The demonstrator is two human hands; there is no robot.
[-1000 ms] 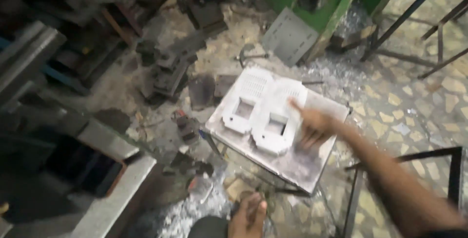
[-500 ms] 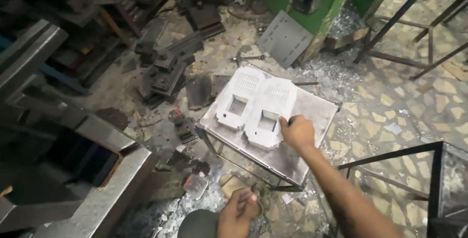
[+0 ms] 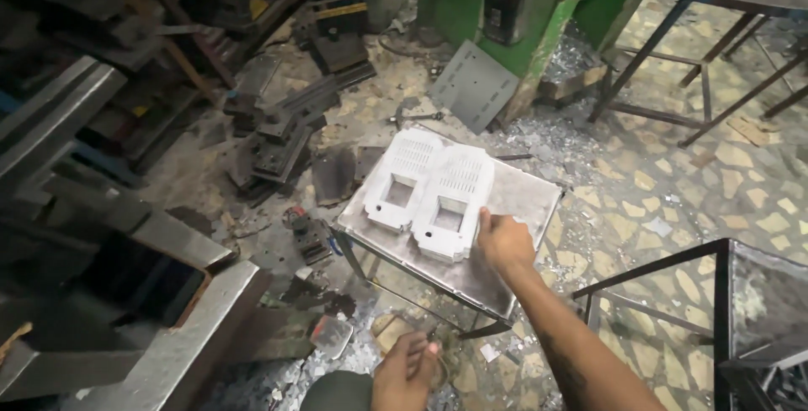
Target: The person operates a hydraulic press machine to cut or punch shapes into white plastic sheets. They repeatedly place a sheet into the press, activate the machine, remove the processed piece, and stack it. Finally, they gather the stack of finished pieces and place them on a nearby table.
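My right hand (image 3: 505,243) is down on the small steel table (image 3: 513,281), fingers curled against the near edge of the right white perforated panel (image 3: 453,202); I can't tell if they've closed on it. Its twin, the left white perforated panel (image 3: 402,180), lies touching it on the table's far side, untouched. Neither one is lifted yet, so both are left to handle. My left hand (image 3: 406,371) hangs loose and empty below the table, by my knee
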